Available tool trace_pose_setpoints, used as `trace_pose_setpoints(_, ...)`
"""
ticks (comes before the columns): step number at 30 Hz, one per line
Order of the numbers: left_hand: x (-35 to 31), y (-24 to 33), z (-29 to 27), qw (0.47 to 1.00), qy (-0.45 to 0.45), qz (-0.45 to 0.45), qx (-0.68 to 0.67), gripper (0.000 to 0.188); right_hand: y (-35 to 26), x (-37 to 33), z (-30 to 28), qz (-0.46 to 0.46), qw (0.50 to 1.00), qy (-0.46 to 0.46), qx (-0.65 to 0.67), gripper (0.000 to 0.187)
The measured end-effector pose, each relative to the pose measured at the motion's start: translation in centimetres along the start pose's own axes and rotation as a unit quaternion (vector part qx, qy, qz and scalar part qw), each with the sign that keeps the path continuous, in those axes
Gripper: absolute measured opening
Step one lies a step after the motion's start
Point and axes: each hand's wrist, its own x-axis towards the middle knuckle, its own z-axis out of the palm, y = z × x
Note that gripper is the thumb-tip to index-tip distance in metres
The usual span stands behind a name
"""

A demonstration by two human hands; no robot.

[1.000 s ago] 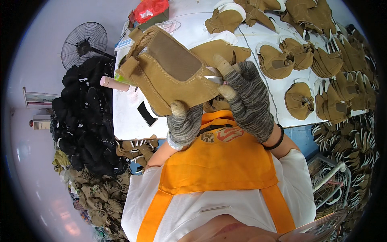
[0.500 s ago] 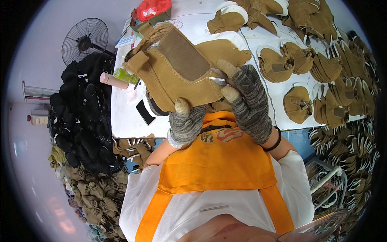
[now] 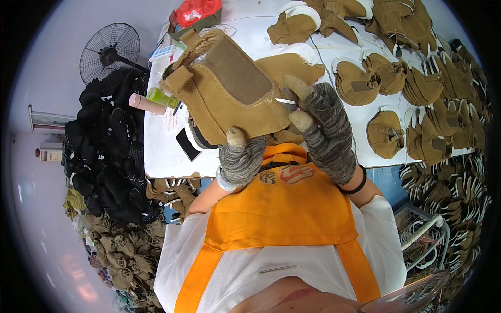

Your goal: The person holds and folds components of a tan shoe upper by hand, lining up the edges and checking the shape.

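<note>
A tan suede boot upper (image 3: 209, 99) with a brown elastic side panel is held up over the near part of the table. My left hand (image 3: 241, 154), in a grey knitted glove with pale fingertips, grips its lower edge with the thumb on the outside. In my gloved right hand (image 3: 326, 130) is a small silver tool with a narrow tip (image 3: 286, 101), pinched between thumb and fingers. Its tip lies at the upper's right edge, by the stitching. Most of that tool is hidden by my fingers, so its kind is unclear.
More tan uppers (image 3: 385, 134) with white edges lie in groups across the right of the white table (image 3: 167, 166). Left are a phone (image 3: 188, 145), a pink bottle (image 3: 147, 104) and a green bottle (image 3: 163, 97). A fan (image 3: 109, 55) stands behind black piled items (image 3: 112, 141).
My right hand has shifted slightly to the right with the tool, and more of its silver tip shows. My left hand and the boot upper have hardly moved.
</note>
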Motion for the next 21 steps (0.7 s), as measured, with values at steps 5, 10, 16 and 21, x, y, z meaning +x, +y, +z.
trace_pose_setpoints(5, 0.1, -0.04, -0.11, 1.0, 0.002, -0.004, 0.002, 0.078, -0.07, -0.06, -0.31, 0.048, 0.999, -0.01, 0.024, 0.037)
trace_pose_setpoints(10, 0.15, -0.13, -0.26, 1.0, 0.004, -0.006, 0.003, 0.077, -0.24, 0.13, -0.2, 0.034, 0.999, -0.003, 0.006, 0.037)
trace_pose_setpoints(16, 0.5, -0.18, -0.08, 1.0, 0.0, -0.01, 0.008, 0.076, 0.14, 0.03, 0.09, 0.033, 0.999, -0.004, 0.022, 0.037)
trace_pose_setpoints(21, 0.72, -0.46, -0.17, 1.0, 0.006, -0.012, 0.01, 0.076, 0.4, 0.21, 0.54, 0.018, 1.0, 0.02, 0.008, 0.037)
